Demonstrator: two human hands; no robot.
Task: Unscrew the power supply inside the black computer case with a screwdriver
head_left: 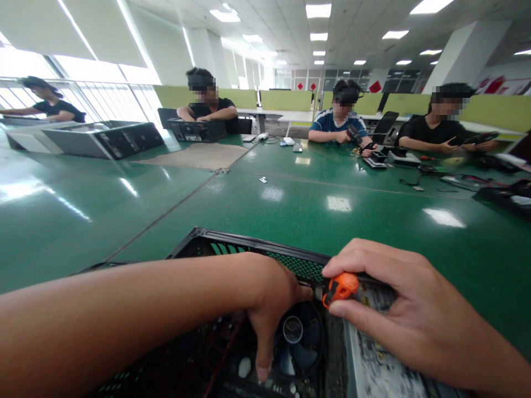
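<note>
An open black computer case (232, 246) lies on the green table (290, 204) right below me. Inside it a round black fan (296, 337) shows. My left hand (274, 307) reaches down into the case beside the fan, thumb hanging down, fingers curled against the case's inner wall. My right hand (398, 301) is closed round the orange handle of a screwdriver (341, 288), held upright at the case's rear edge. The screwdriver's tip is hidden.
Several other people sit at the far side of the table. One has a black computer case (199, 130) before them, others handle small parts and cables (418, 179). Two more cases (103, 139) lie at the far left. A brown mat (199, 156) lies mid-table.
</note>
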